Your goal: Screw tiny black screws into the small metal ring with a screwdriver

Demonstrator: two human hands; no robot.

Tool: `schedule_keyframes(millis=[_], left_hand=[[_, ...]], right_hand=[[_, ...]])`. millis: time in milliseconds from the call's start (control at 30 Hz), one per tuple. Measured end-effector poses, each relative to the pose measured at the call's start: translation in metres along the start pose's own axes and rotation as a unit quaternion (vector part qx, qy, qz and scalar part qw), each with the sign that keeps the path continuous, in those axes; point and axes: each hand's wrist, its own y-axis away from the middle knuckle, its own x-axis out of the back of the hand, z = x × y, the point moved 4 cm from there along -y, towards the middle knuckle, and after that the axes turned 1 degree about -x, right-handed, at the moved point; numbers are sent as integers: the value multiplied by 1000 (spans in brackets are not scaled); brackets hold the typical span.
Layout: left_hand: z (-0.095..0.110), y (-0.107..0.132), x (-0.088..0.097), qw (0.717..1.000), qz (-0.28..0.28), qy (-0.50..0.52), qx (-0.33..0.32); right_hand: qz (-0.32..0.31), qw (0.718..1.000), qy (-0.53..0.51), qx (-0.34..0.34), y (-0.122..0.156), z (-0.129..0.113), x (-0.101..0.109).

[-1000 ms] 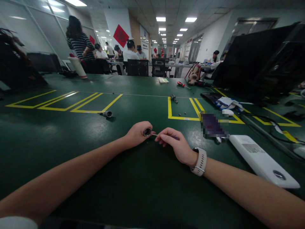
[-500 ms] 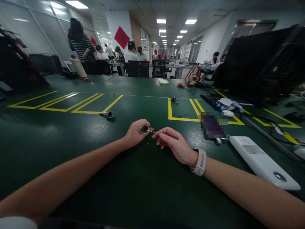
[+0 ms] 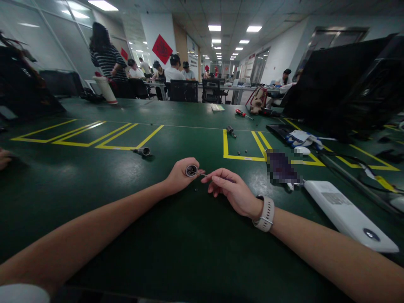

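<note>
My left hand (image 3: 176,179) is closed around a hollow metal cylinder (image 3: 191,171), its open end facing me and to the right. In my right hand (image 3: 236,193) is a thin screwdriver (image 3: 202,174), pinched between thumb and fingers; its shaft reaches into the cylinder's mouth, and its tip is hidden inside. Most of its dark handle is covered by my fingers. Just below the two hands, a tiny ring (image 3: 196,190) lies on the green table (image 3: 189,244). A similar metal part (image 3: 144,151) lies farther off to the left.
Beyond my right hand, another metal part (image 3: 231,131) and two small nuts (image 3: 246,151) lie near yellow tape. A red-handled screwdriver (image 3: 240,113) is farther back. To the right are a pixelated phone (image 3: 282,166), a white device (image 3: 350,214) and gloves (image 3: 303,139).
Another person's hand has come into view at the left edge. My own hands, the cylinder and the screwdriver hold nearly the same position.
</note>
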Motion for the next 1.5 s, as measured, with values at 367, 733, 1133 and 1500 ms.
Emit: schedule_keyframes(millis=[367,733,1133,1500], left_hand=[[-2,0,0,995,6,-95,-3],[0,0,1,999,-5,-35,-10],[0,0,-2,999,-35,10,-14],[-4,-1,-1,998,-13,-54,12]], right_hand=[[7,1000,20,-8,1,1,0],[-7,1000,29,4,3,-1,-2],[2,1000,0,-4,1,0,0],[21,999,32,12,2,0,2]])
